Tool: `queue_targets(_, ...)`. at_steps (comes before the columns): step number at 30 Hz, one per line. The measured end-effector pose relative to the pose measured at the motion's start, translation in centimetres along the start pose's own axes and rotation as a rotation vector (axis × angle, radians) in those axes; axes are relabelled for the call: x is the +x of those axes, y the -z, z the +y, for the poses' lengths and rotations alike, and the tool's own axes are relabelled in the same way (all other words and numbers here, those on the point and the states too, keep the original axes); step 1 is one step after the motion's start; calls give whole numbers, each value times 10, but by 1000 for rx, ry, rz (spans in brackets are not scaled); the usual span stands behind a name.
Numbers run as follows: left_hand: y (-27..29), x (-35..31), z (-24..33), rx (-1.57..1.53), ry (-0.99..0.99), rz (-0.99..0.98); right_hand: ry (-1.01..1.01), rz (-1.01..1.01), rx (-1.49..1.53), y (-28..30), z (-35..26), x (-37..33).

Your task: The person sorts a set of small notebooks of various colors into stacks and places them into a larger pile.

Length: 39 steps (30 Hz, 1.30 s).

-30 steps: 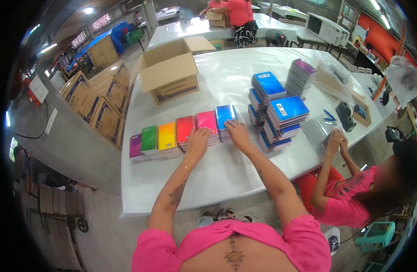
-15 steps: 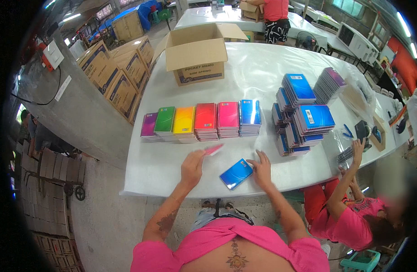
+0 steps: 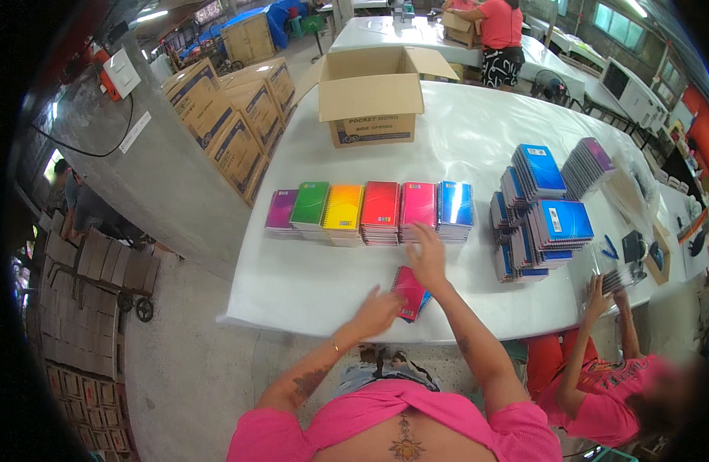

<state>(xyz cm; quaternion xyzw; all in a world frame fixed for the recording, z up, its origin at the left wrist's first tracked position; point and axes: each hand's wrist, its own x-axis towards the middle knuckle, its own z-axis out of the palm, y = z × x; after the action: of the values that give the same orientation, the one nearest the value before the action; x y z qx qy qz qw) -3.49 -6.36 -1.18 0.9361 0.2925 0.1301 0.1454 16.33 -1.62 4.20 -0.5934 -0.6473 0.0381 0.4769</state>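
A pink-red spiral notebook [image 3: 408, 295] lies on a blue notebook [image 3: 425, 302], which shows only along its right edge. At the notebook's left edge is my left hand [image 3: 376, 311], fingers stretched out and slightly blurred. My right hand [image 3: 427, 262] reaches to the near edge of the pink notebook stack [image 3: 418, 204], with its fingers apart and partly over that stack. In the same row stand stacks of purple [image 3: 283, 208], green [image 3: 310, 203], yellow [image 3: 344, 206], red [image 3: 381, 204] and blue notebooks [image 3: 454, 202].
Tall piles of blue notebooks [image 3: 564, 222] and a purple-topped pile [image 3: 589, 165] stand at the right. An open cardboard box [image 3: 373, 129] sits at the back. A co-worker [image 3: 601, 385] handles a notebook at the right edge. Closed cartons [image 3: 239, 150] and a pillar [image 3: 158, 165] border the left.
The pink-red notebook from my left hand now lies on the blue one. My right hand has left the blue notebook and moved forward to the pink stack. The view has shifted.
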Motion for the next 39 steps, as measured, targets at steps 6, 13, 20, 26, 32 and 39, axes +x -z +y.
queue_targets(6,106,58,-92,439,272,623,146,-94,-222,-62,-27,42)
queue_targets(13,147,25,-68,49,345,680,-128,69,396,33,-29,7)
queue_targets(20,116,18,35,-417,239,828,-36,-404,95,49,61,-102)
queue_targets(26,15,0,13,-351,-133,523,-509,-323,465,34,97,-115)
queue_targets(32,35,22,-68,114,-144,551,-693,46,579,53,66,-97)
queue_targets(39,170,47,-218,-28,1024,81,-717,-149,53,27,48,-131)
